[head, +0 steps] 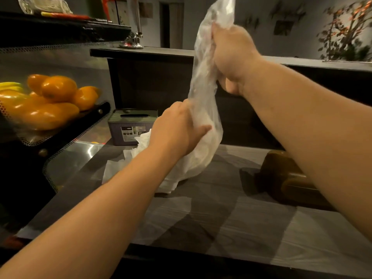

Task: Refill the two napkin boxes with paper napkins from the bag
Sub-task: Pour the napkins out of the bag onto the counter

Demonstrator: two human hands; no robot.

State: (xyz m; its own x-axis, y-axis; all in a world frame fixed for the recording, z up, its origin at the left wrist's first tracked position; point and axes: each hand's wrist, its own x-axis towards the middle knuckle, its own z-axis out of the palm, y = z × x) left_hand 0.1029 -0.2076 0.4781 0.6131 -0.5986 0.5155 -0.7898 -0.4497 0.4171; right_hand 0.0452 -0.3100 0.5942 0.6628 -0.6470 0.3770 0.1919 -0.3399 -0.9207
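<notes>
A clear plastic bag hangs upright over the counter, with white paper napkins bunched in its lower part. My right hand grips the bag high up, its fingers curled round the gathered plastic. Lower down, my left hand grips the bag's bulging bottom. Loose white napkins lie on the counter under my left forearm. A grey napkin box with a slot in its lid stands behind them. A brown napkin box lies at the right, partly hidden by my right forearm.
The work goes on at a grey wood-grain counter with a raised dark ledge behind it. At the left, a glass display case holds oranges. A chrome tap stands on the ledge.
</notes>
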